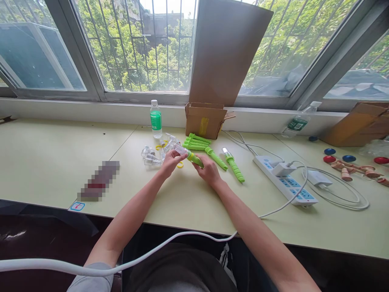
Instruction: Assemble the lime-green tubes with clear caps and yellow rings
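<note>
My left hand [170, 163] is closed on a clear ribbed plastic cap [180, 149]. In my right hand [209, 168] is a green spiral handle [196, 158], tilted, its upper end against the cap, with a yellow band where they meet. More green handles [196, 142] lie just beyond my hands, and one loose handle [216, 157] rests right of them. Farther right, another green handle with a clear cap on it [233, 165] lies alone. Clear plastic pieces [152, 157] and yellow rings [180, 165] are scattered left of and around my left hand.
A water bottle [156, 119] and an opened cardboard box [203, 121] stand at the back. On the right lie a power strip [284, 180] with white cables, a tilted bottle [299, 121] and wooden toys [346, 172]. A white cable [152, 245] crosses before my body.
</note>
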`<state>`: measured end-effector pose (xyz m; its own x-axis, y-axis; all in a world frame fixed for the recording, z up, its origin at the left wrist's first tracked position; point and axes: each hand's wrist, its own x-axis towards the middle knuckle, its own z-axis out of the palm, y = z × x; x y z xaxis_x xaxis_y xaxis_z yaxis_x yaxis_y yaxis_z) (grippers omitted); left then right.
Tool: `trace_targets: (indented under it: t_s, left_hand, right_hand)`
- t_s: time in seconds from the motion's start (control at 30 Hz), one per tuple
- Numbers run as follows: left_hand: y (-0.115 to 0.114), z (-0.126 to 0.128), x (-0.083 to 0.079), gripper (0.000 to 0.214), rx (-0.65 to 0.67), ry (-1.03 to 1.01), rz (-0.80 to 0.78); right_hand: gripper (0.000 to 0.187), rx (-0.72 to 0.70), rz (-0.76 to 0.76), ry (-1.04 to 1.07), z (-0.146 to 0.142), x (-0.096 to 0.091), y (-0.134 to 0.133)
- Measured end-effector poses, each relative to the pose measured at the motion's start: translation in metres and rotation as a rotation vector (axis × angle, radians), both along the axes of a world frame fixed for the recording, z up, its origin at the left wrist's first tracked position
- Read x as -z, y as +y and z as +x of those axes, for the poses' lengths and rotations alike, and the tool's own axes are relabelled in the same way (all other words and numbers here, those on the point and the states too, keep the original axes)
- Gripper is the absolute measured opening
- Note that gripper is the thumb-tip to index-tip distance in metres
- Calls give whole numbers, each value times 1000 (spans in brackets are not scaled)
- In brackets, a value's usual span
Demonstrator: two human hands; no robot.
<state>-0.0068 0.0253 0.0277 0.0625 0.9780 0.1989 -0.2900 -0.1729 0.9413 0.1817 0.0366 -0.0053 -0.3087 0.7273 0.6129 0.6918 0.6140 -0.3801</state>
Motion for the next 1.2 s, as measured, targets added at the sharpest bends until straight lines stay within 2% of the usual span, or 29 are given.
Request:
trace_targets:
  t_s: [0.1, 0.37, 0.57, 0.77, 0.93, 1.2]
  left_hand:
    - [0, 0, 1, 38, 28, 24, -3]
    - [1, -1, 4, 43, 22, 14, -16]
    - [3, -3, 5, 44, 8, 29, -20]
    - [3, -3, 6, 41, -13, 39, -27]
    - [4, -4, 7, 40, -30, 20, -31]
    - [6, -5, 9, 39, -16, 30, -31]
  right_hand:
    - [37, -16, 3, 30, -1, 1, 1]
    - [23, 10, 24, 55, 0, 0, -1]
    - [25, 35, 20, 7, -1, -4, -6]
    - [33, -4, 7, 23, 0, -3, -3]
    - [24, -16, 8, 48, 0, -2, -3]
    - [28, 25, 28, -13, 0, -7, -8]
